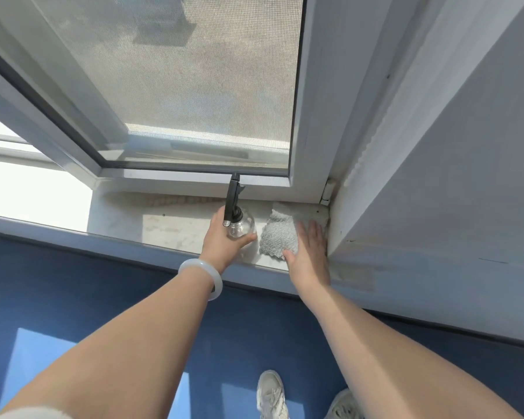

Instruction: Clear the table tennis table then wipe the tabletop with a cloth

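On the window sill (176,225), the cloth (277,237) is pressed under the straight, spread fingers of the right hand (309,252), and the spray bottle (239,226) just beside it is gripped round its clear body by the left hand (223,241). No table tennis table is seen, so clearing and wiping cannot be checked; only the handling of supplies is judged under way. Room is closed by the wall corner (335,231) at the right and the window frame (194,179) behind, and only the sill's near edge is left open.

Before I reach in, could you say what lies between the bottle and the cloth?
Only bare sill separates bottle and cloth, in the head view.
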